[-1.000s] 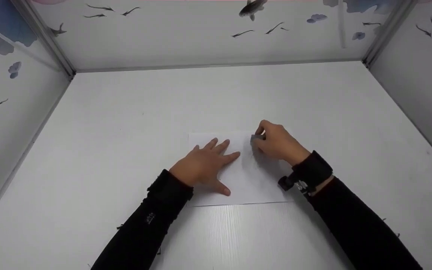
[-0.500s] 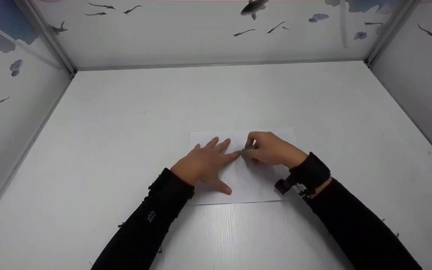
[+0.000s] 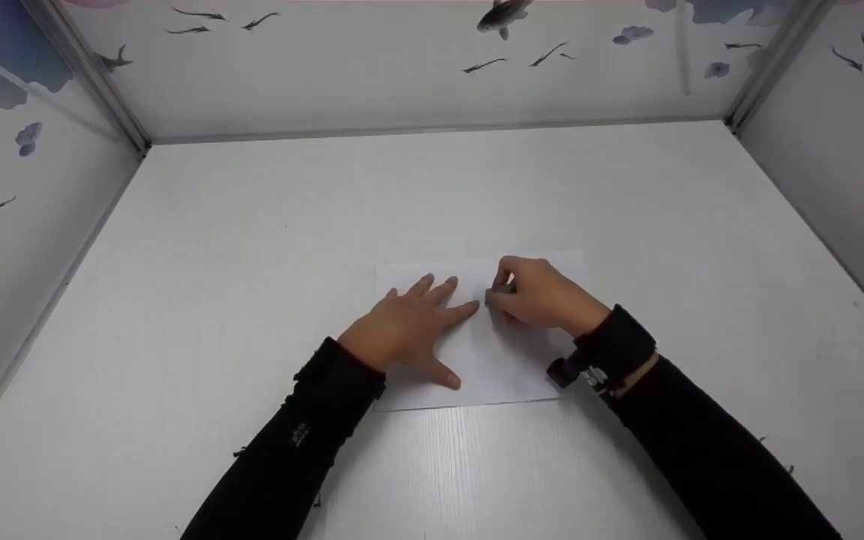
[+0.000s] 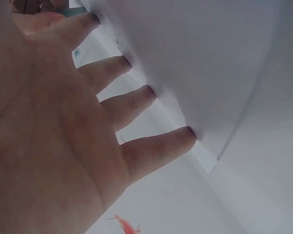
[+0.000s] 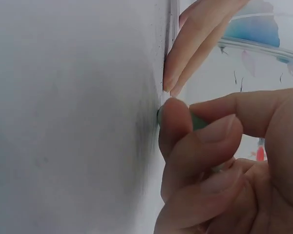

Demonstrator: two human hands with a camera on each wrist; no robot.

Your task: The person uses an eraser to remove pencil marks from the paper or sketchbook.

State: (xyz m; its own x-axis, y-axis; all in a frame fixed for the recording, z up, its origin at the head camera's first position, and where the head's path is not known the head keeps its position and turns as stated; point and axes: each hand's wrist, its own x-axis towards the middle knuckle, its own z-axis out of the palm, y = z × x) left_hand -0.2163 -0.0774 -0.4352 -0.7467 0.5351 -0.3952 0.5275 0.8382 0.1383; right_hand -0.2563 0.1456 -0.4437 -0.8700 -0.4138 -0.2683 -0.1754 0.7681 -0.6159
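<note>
A white sheet of paper [image 3: 503, 375] lies on the white table [image 3: 252, 247]. My left hand [image 3: 409, 328] presses flat on the sheet's left half, fingers spread and straight. My right hand [image 3: 526, 298] pinches a small grey-green eraser [image 3: 499, 292] and holds it against the paper, just right of the left fingertips. In the right wrist view, thumb and fingers [image 5: 205, 146] grip the eraser [image 5: 198, 122] on the paper [image 5: 78, 122], where faint grey smudges show. The left wrist view shows the left hand [image 4: 63, 141] with fingertips on the paper [image 4: 195, 58].
Panels printed with fish and flowers wall in the table at the back [image 3: 432, 67], left [image 3: 19, 210] and right [image 3: 844, 150]. A black wrist band with a small camera [image 3: 612, 352] sits on my right forearm.
My right hand slid the eraser from the paper's upper middle down and left, close to the left fingertips. The left hand stayed pressed in place.
</note>
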